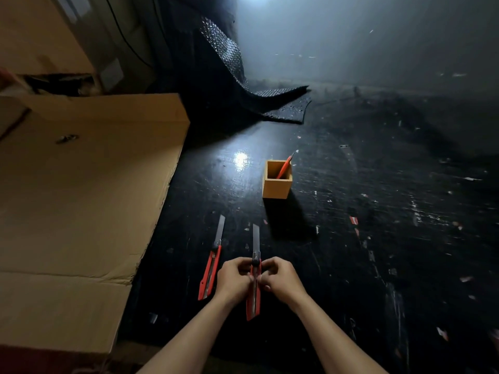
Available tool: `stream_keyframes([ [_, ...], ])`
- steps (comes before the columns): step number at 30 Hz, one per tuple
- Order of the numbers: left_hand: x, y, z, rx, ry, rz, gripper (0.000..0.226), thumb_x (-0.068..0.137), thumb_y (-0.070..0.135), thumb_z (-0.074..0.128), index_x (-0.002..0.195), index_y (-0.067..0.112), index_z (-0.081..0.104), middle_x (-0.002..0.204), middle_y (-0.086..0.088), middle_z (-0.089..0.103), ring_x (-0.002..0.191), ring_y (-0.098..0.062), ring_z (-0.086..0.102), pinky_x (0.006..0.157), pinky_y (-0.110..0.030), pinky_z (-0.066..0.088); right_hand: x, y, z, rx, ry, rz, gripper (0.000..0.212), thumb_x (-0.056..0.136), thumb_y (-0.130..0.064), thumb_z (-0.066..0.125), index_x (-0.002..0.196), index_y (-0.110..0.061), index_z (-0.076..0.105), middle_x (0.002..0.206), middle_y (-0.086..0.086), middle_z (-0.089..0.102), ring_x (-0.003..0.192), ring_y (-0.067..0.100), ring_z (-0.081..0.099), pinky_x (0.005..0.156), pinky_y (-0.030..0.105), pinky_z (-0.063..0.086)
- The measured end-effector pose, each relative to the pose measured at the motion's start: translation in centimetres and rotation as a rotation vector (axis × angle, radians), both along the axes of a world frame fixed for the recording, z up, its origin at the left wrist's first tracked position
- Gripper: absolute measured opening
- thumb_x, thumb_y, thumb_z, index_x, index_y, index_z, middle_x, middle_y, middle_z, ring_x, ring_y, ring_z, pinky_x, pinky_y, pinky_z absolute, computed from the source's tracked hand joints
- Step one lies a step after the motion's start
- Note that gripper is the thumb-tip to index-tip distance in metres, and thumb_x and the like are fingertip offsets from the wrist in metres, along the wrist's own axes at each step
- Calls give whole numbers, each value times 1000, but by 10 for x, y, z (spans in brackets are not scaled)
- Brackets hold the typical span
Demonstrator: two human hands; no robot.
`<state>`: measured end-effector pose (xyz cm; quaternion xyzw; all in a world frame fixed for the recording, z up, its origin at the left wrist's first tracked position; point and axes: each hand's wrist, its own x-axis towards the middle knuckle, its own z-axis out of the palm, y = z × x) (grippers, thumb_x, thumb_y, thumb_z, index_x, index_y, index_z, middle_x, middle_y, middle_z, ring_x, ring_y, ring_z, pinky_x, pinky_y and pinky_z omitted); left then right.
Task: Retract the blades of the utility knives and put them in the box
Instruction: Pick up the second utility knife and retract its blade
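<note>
At the far left a flattened sheet of cardboard [81,184] lies over the dark floor [378,211]. Just right of its edge rests one red utility knife [210,271], untouched, its steel blade fully out and pointing away from the person.

Next comes the knife in hand [253,290] — also red, also with a long bare blade aimed forward. The left hand [234,279] is curled against the left side of the handle and the right hand [279,279] against the right side, both closed on the upper part of the body, with fingertips gathered near the dark slider knob just behind the blade. The lower end of the handle sticks out toward the person, free of either palm.

A tool like this is likely light and rigid, with a plastic shell that gives decent purchase; the blade is thin, sharp and snappable, so the safe hold is on the handle flanks, well behind the steel, with one thumb left free to draw the slider back.

Farther right and beyond stands the small wooden box [277,184], open-topped and well apart from the hands, with one red knife [285,167] already leaning inside it.
</note>
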<state>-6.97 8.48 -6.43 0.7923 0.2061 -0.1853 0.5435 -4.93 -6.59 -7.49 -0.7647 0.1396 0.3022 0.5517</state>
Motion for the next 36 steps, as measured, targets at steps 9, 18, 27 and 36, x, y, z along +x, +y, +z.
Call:
stream_keyframes([
  [9,59,-8,67,-318,-163,83,33,88,-13,69,109,13,75,97,-5,80,94,-23,77,78,-30,64,54,-17,79,211,-223,-119,27,84,9,71,109,-1,64,100,20,74,93,33,75,80,49,63],
  [18,112,-18,178,-531,-292,-11,47,90,-14,65,132,7,68,114,-18,77,87,-27,74,74,-34,64,111,-34,197,314,-487,-134,23,87,9,67,107,-2,63,96,20,75,81,28,77,69,37,62],
  [27,135,-30,281,-447,-623,-60,43,91,-21,57,122,4,72,89,-5,82,78,-23,79,67,-37,67,140,-43,298,118,-917,-102,36,84,-17,80,116,-8,66,101,7,77,85,23,77,78,39,64],
  [36,143,-33,328,-487,-719,-97,42,93,-20,56,126,3,72,97,-9,83,83,-28,81,63,-36,65,147,-46,362,-93,-1242,-63,14,95,-30,66,94,-44,66,91,-32,65,88,-17,63,76,8,42],
])
